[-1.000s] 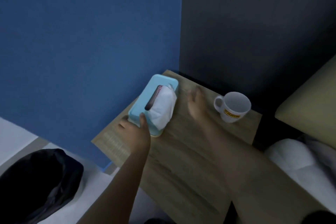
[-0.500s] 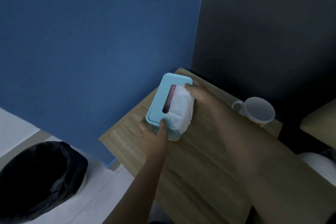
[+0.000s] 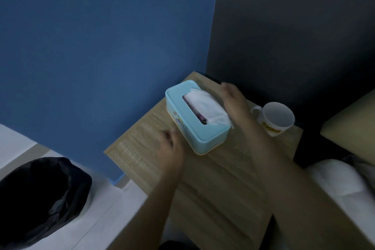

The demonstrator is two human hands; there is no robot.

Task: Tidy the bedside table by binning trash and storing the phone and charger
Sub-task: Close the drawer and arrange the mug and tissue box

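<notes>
A: Near left, bin with black liner on floor, beside bedside table. Phone and charger not visible.

B: Hands?

A: Left hand just beside tissue box, fingers loosely curled, blurred, holding nothing. Right hand at box's far side, fingers spread against it, probably squaring it to the wall. Mug far right.
</notes>
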